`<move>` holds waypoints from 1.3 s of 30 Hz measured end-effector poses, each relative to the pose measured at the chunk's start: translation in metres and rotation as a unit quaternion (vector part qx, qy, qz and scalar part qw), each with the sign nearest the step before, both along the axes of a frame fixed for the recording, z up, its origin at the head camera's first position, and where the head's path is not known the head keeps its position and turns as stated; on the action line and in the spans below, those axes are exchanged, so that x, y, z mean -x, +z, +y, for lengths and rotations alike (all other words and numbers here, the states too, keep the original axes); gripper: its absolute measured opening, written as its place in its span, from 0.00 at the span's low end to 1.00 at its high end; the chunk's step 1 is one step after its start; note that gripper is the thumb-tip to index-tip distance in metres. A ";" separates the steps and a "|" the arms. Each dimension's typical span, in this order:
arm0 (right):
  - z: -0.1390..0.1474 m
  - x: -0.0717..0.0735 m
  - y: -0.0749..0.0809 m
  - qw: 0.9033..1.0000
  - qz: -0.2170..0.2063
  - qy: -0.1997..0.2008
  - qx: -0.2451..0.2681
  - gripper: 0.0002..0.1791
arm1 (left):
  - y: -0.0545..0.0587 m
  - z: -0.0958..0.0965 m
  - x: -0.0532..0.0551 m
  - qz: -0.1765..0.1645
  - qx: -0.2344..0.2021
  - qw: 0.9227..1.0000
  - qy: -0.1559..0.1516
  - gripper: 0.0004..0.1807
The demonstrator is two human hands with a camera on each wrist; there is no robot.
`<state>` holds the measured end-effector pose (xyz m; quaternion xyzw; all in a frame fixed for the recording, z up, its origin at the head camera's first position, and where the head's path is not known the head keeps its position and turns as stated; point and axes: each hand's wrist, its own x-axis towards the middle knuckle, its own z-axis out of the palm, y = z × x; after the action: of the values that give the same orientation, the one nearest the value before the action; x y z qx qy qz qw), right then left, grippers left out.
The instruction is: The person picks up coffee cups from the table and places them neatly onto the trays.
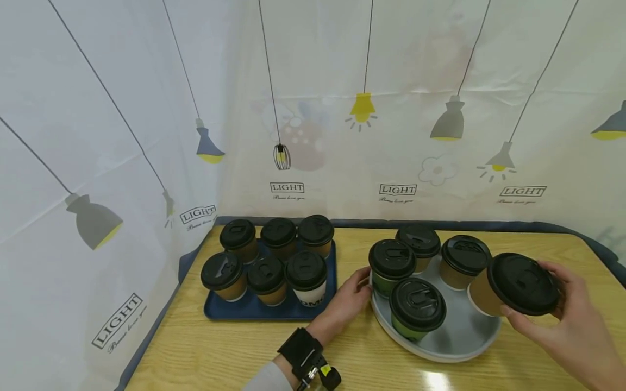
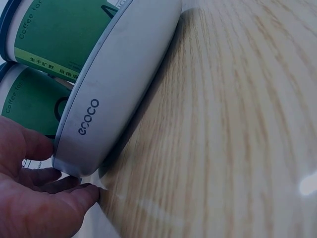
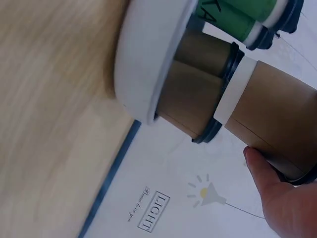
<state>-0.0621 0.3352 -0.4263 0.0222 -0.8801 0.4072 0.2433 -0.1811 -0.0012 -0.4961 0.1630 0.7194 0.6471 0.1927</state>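
Note:
My right hand [image 1: 574, 315] grips a brown paper coffee cup [image 3: 277, 111] by its black lid [image 1: 524, 283]. The cup is tilted above the right side of a round grey tray [image 1: 457, 342]. On that tray stand two green coffee cups [image 1: 417, 308] and two brown ones [image 1: 457, 275], all with black lids. At the tray's left rim, my left hand [image 1: 349, 298] holds the edge, its thumb above and fingers lower down in the left wrist view. The green cups [image 2: 64, 37] stand just inside the rim there.
A dark blue rectangular tray [image 1: 235, 312] to the left carries several lidded cups, one of them white [image 1: 310, 293]. Both trays rest on a wooden table [image 1: 186, 347]. A white curtain [image 1: 337, 54] printed with lamps hangs behind and to the left.

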 end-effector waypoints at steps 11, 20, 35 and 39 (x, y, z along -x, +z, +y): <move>-0.019 -0.003 -0.025 0.986 -0.156 0.013 -0.051 0.61 | 0.000 0.001 0.001 0.008 0.008 1.000 0.002 0.27; -0.021 0.002 -0.032 0.974 -0.215 0.038 -0.061 0.62 | 0.000 0.003 0.000 0.006 0.004 1.000 -0.005 0.27; -0.015 0.001 -0.031 0.979 -0.194 0.052 -0.042 0.64 | 0.005 -0.012 -0.011 0.005 0.083 0.996 0.038 0.33; -0.001 -0.005 -0.029 0.991 -0.119 0.032 -0.054 0.48 | 0.020 -0.025 -0.028 -0.003 0.082 0.996 0.036 0.35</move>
<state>-0.0571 0.3339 -0.4553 0.0151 -0.9221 0.3668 0.1219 -0.1526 -0.0266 -0.4759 0.1187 0.7750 0.5929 0.1835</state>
